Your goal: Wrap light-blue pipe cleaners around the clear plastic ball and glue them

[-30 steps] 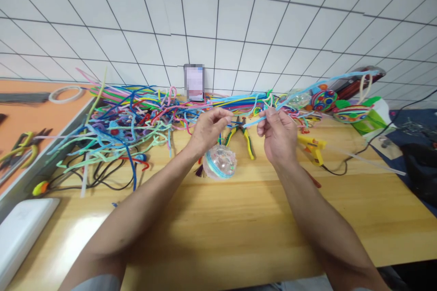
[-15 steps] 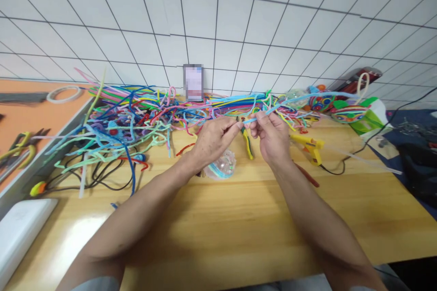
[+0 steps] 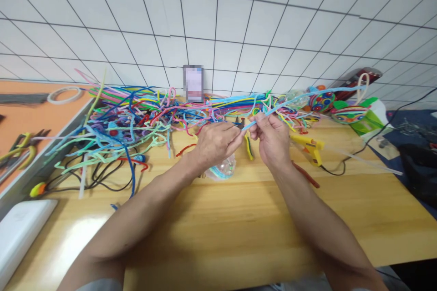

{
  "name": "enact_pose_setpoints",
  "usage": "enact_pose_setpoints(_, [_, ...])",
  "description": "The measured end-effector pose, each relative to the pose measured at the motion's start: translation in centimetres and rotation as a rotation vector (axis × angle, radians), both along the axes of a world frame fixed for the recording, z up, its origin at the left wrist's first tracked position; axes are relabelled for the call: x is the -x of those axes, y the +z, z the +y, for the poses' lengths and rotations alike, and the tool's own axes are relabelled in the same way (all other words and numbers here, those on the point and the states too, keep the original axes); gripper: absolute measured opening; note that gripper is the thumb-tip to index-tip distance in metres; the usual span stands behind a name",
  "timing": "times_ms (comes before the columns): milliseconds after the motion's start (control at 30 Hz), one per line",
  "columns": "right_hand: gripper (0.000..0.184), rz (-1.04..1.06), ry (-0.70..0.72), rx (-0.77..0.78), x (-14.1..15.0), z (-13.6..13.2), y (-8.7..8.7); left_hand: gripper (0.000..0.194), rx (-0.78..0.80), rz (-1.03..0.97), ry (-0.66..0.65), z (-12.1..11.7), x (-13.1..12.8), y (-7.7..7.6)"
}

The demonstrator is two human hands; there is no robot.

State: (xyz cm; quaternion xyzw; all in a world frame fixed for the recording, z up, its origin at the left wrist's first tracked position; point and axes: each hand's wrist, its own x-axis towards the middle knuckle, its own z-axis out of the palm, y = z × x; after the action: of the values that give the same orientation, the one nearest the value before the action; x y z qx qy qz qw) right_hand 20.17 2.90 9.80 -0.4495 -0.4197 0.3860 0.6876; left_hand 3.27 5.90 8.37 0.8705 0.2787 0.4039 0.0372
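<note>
Pipe cleaner, light blue [image 3: 280, 106], one. I see it held in the air over the surface [image 3: 218, 227], between both hands. Long axis: from the left fingertips it runs past the right fingers, then slants out rightward and away, its long free length ending well beyond the right hand.

Right hand [image 3: 273, 138]: thumb and forefinger pinching the pipe cleaner close to its near end.

Left hand [image 3: 216, 143]: fingers drawn together at that near end, knuckles toward my camera. I judge them to be pinching the tip; the exact contact is hidden from me.

Governing relation, as I read it: the short stretch between the two sets of fingertips, which sit just beside each other. Left is nearer the tip; right is nearer the free length.

Also listed, by place:
- Ball, clear [image 3: 225, 168]: below the left fingers, partly covered by that hand.
- Pliers, yellow-handled [image 3: 249, 149]: beneath, between the hands, partly hidden.
- Glue gun, yellow [image 3: 311, 148]: right of the right fingers, near.
- Heap of mixed pipe cleaners [image 3: 128, 120]: left of the left fingers and beyond.
- Phone [image 3: 193, 85]: upright, beyond the left fingers.
</note>
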Motion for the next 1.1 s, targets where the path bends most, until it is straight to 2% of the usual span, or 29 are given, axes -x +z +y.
enact_pose_setpoints(233, [0.051, 0.000, -0.072, -0.067, 0.7, -0.5, 0.0, 0.047, 0.122, -0.124, -0.001, -0.4, 0.0, 0.2])
enact_pose_setpoints(433, [0.054, -0.012, -0.046, -0.043, -0.2, 0.0, 0.5, 0.042, 0.155, -0.157, -0.217, -0.3, -0.1, 0.4])
enact_pose_setpoints(567, [0.057, -0.005, 0.031, -0.041, -0.5, 0.1, 0.5, 0.044, 0.131, -0.114, -0.292, -0.2, 0.0, 0.4])
enact_pose_setpoints(667, [0.058, -0.012, 0.040, -0.051, -0.7, 0.2, 0.4, 0.047, 0.135, -0.109, -0.276, -0.2, -0.1, 0.3])
enact_pose_setpoints(867, [0.056, -0.063, -0.018, -0.064, -0.5, 0.2, 0.3, 0.050, 0.222, -0.132, -0.116, -0.9, -0.3, 0.4])
enact_pose_setpoints(1100, [0.055, -0.055, 0.039, -0.087, -1.0, 0.1, 0.5, 0.050, 0.343, -0.144, -0.146, -0.5, -0.2, 0.7])
